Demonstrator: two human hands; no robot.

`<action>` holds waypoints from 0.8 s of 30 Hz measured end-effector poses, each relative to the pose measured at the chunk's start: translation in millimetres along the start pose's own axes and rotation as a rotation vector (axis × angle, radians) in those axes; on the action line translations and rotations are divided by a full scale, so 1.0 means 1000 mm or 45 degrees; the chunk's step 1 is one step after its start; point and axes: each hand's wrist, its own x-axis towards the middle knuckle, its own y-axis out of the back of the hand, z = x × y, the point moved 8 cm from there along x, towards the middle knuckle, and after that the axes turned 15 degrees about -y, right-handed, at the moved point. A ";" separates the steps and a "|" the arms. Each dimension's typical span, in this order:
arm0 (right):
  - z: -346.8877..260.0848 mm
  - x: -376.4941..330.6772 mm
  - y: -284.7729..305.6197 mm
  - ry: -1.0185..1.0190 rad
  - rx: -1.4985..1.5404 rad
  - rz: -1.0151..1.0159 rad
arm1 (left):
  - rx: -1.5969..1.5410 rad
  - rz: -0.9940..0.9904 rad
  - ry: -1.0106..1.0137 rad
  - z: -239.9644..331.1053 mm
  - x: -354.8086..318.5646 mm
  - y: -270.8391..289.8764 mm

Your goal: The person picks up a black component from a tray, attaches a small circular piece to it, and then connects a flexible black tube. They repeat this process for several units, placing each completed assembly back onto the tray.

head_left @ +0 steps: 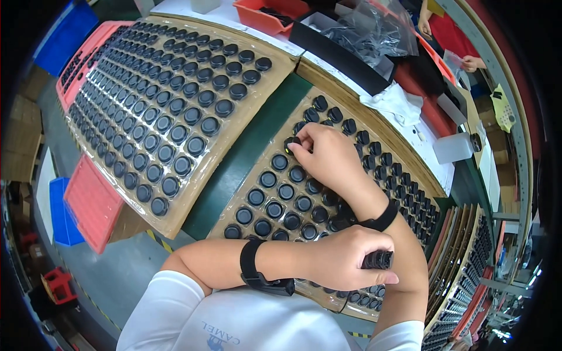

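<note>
My right hand (328, 155) reaches over the nearer board (234, 205), thumb and fingers pinched on a small black round cap (291, 143). That cap is at the upper left edge of the rows. Lower down, my left hand (351, 257) is closed in a fist around a short stack of black ribbed rings (377, 260), whose end sticks out by the thumb. The left forearm crosses in front of the right one. Round black caps (274, 209) sit in rows on the board under clear film; those toward the right look taller. Both wrists wear black straps.
A second board (257, 111) of black caps lies to the left, with a green strip between. Behind are a black box (351, 64) with clear bags, a white cloth (393, 104) and a plastic bottle (453, 148). Stacked boards (453, 263) stand right. Another person's hand (470, 64) shows far right.
</note>
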 end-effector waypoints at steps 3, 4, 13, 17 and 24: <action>-0.013 0.003 -0.007 0.150 -0.400 0.184 | -0.061 0.022 0.030 -0.002 0.000 0.001; -0.013 0.003 -0.008 0.152 -0.403 0.181 | -0.095 0.026 0.045 -0.003 0.000 0.000; 0.012 -0.019 0.038 -0.108 0.272 -0.276 | -0.397 0.249 0.242 -0.016 -0.005 0.010; 0.031 -0.060 0.076 -0.185 0.716 -0.467 | -0.536 0.392 0.577 -0.032 -0.014 0.012; 0.025 -0.093 0.094 0.126 0.710 -0.564 | -0.543 0.472 0.526 -0.041 -0.014 0.014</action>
